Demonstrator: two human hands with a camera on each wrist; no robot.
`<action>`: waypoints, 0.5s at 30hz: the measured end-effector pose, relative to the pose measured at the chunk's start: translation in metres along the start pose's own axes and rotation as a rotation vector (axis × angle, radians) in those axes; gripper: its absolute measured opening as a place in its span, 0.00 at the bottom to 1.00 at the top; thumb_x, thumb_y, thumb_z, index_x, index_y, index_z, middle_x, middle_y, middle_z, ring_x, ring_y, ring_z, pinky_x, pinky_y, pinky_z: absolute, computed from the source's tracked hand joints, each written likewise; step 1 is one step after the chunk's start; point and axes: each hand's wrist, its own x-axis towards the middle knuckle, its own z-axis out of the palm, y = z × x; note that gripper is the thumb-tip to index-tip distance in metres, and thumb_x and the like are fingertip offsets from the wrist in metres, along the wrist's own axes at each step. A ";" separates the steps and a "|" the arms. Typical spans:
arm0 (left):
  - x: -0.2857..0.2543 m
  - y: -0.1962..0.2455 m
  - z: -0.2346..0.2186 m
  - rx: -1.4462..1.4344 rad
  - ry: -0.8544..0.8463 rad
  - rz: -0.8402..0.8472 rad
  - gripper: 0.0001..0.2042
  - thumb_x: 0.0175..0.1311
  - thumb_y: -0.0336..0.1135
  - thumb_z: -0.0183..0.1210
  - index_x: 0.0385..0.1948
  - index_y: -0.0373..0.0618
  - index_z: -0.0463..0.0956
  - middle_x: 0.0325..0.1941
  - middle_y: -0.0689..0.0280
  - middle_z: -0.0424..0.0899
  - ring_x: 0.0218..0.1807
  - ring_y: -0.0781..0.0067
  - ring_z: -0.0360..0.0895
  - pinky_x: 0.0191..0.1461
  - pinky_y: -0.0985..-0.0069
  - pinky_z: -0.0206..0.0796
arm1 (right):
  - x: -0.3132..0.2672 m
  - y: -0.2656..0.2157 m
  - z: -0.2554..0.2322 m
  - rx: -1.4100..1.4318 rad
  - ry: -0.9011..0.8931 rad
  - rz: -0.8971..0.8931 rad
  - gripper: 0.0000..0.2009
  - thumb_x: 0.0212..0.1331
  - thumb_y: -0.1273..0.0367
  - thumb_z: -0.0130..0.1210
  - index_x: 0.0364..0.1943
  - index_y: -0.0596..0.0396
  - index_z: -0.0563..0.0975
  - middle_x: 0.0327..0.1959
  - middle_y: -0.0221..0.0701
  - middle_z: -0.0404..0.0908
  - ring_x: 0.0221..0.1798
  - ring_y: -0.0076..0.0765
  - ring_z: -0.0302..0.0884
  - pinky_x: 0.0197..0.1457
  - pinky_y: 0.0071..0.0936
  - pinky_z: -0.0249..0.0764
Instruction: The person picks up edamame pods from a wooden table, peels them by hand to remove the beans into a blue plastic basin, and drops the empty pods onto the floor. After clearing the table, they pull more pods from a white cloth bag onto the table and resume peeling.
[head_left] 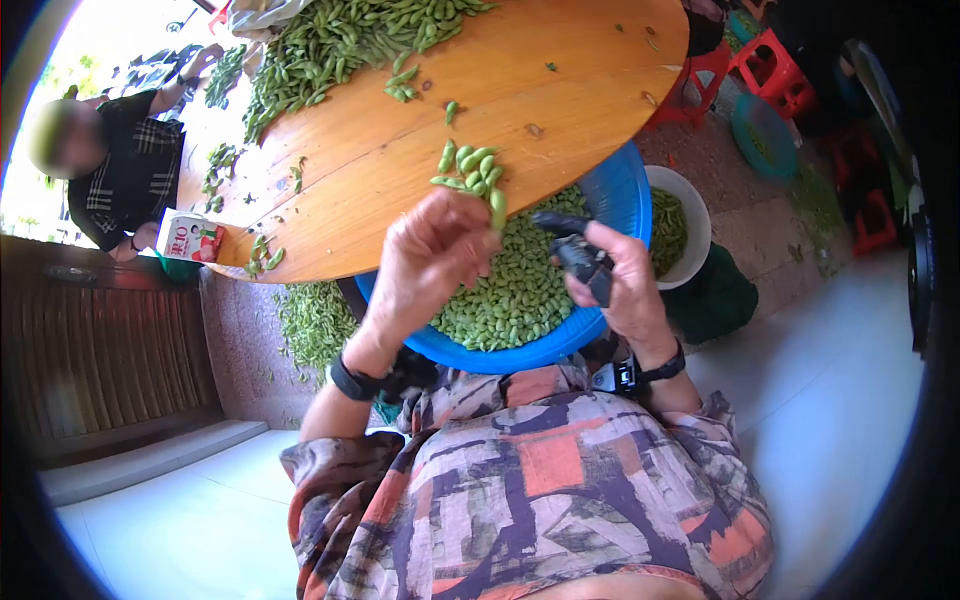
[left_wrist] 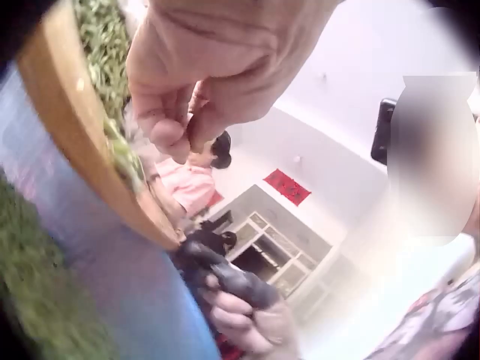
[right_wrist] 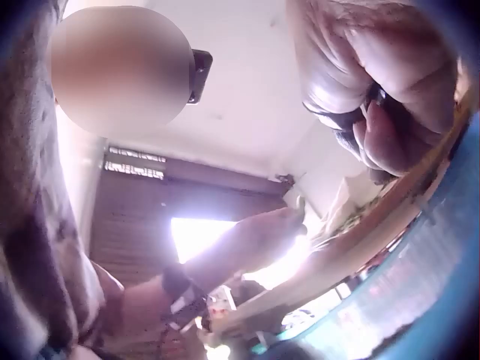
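Note:
My left hand (head_left: 470, 232) is raised over a blue basin (head_left: 628, 192) and pinches a green bean pod (head_left: 497, 207) by its end between thumb and fingertips. In the left wrist view the same fingertips (left_wrist: 174, 131) press together. My right hand (head_left: 600, 272) grips black scissors (head_left: 572, 248) just right of the pod, blades pointing toward it. The right wrist view shows its curled fingers (right_wrist: 379, 112) round the dark handle. The basin holds a heap of green pods (head_left: 515, 295).
A round wooden table (head_left: 400, 130) carries a big pile of pods (head_left: 340, 35) and a small cluster (head_left: 468, 168) at its near edge. A white bucket (head_left: 693, 228) sits right of the basin, red stools (head_left: 772, 68) beyond. Another person (head_left: 120, 160) sits at the far left.

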 end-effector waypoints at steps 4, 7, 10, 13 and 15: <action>-0.017 -0.033 0.029 -0.203 0.026 -0.023 0.05 0.66 0.22 0.57 0.39 0.41 0.73 0.28 0.72 0.78 0.25 0.87 0.72 0.28 0.86 0.65 | 0.004 0.010 0.008 0.251 -0.092 0.113 0.08 0.65 0.70 0.49 0.37 0.61 0.75 0.19 0.21 0.69 0.20 0.12 0.63 0.21 0.13 0.60; -0.023 -0.049 0.037 -0.138 0.088 0.033 0.04 0.66 0.22 0.57 0.39 0.39 0.73 0.28 0.72 0.77 0.27 0.87 0.71 0.29 0.85 0.64 | 0.002 0.015 0.006 0.357 -0.109 0.143 0.08 0.66 0.69 0.51 0.35 0.60 0.74 0.20 0.21 0.70 0.20 0.12 0.64 0.21 0.14 0.59; -0.026 -0.056 0.038 0.023 0.120 0.091 0.03 0.66 0.22 0.57 0.39 0.38 0.73 0.28 0.72 0.77 0.28 0.87 0.71 0.30 0.86 0.63 | 0.001 0.021 0.006 0.312 -0.105 0.133 0.09 0.67 0.66 0.50 0.34 0.59 0.74 0.20 0.21 0.70 0.21 0.12 0.64 0.22 0.13 0.60; -0.029 -0.054 0.039 0.117 0.117 0.089 0.03 0.66 0.22 0.56 0.38 0.38 0.73 0.27 0.73 0.77 0.30 0.88 0.71 0.33 0.87 0.63 | 0.000 0.022 0.008 0.158 -0.073 0.100 0.10 0.67 0.65 0.50 0.33 0.58 0.74 0.20 0.21 0.71 0.21 0.12 0.65 0.22 0.13 0.61; -0.030 -0.052 0.041 0.228 0.135 0.114 0.04 0.65 0.20 0.57 0.38 0.37 0.73 0.29 0.72 0.77 0.32 0.88 0.72 0.34 0.87 0.65 | 0.001 0.019 0.007 0.057 -0.083 0.092 0.13 0.68 0.61 0.49 0.33 0.58 0.74 0.20 0.21 0.70 0.22 0.11 0.65 0.23 0.13 0.61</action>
